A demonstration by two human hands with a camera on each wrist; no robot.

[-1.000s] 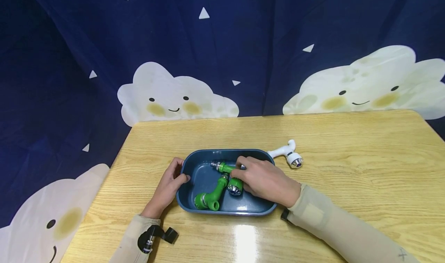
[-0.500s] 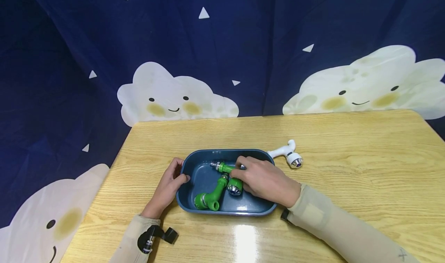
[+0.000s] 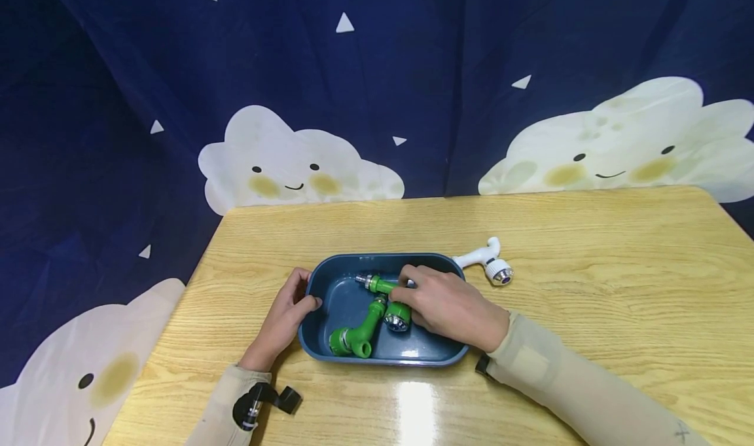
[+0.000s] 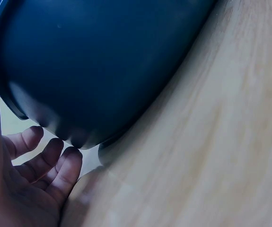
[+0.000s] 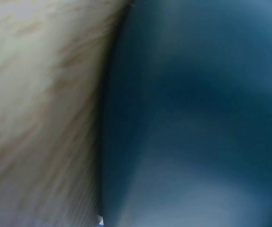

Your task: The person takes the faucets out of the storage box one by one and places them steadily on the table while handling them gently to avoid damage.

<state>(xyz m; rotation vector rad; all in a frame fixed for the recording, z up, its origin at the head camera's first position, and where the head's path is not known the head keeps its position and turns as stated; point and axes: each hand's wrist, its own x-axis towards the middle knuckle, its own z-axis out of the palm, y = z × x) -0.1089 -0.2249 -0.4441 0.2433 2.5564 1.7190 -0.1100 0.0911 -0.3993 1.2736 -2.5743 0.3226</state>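
A dark blue oblong basin (image 3: 347,359) stands on the table. My left hand (image 3: 287,312) grips its left end, thumb over the rim and fingers outside; the left wrist view shows those fingertips (image 4: 69,163) at the outer wall. Inside the basin, my right hand (image 3: 448,302) holds a green tap (image 3: 398,316) whose round knob and silver-tipped threaded end stick out; the fingers hide its middle. A second green tap (image 3: 364,331) lies to its left on the basin floor. The right wrist view holds only the basin wall (image 5: 192,118) and tabletop, not the hand.
A white tap (image 3: 485,259) lies on the wooden table (image 3: 612,289) by the basin's far right corner, its inner end partly behind the rim. A dark blue curtain (image 3: 377,73) with white clouds hangs behind the table.
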